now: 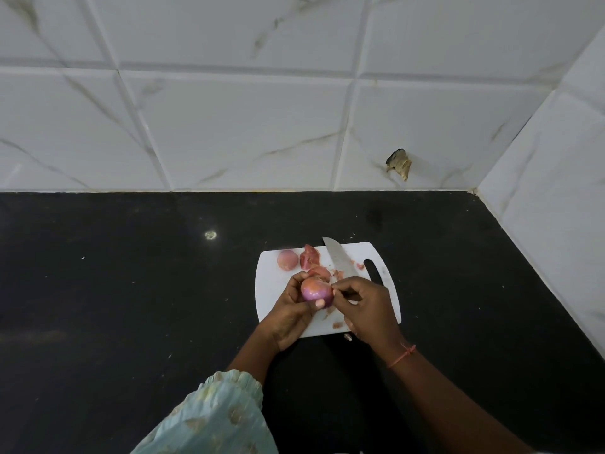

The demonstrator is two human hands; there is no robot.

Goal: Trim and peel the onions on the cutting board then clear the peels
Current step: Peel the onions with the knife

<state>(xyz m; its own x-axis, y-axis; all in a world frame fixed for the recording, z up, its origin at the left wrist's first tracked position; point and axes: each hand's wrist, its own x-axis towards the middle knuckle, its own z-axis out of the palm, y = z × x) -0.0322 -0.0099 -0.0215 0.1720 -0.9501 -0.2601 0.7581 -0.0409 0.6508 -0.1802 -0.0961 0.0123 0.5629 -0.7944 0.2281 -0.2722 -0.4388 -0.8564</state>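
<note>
Here, the left hand (pixel 288 309) cupped a purple onion (pixel 316 293) from below, fingers curled round it, thumb pressed on its near side; the onion was lifted just above the white cutting board (pixel 271 283); the right hand (pixel 366 306) met it from the right, fingertips pinching at the onion's right edge, apparently on a flap of skin, though the flap itself was too small to make out; behind the grip, touching distance from the held onion, lay a heap of pink peels (pixel 314 263); further back and left of it sat a second onion (pixel 288 259), pale and round, on the board; a knife (pixel 339 258) lay on the board just behind the right hand, blade pointing away; small peel scraps (pixel 337 324) lay under the hands; the board rested on a black counter (pixel 131 290); a red thread (pixel 402 353) circled the right wrist; a pale green sleeve (pixel 216 414) covered the left forearm.
</note>
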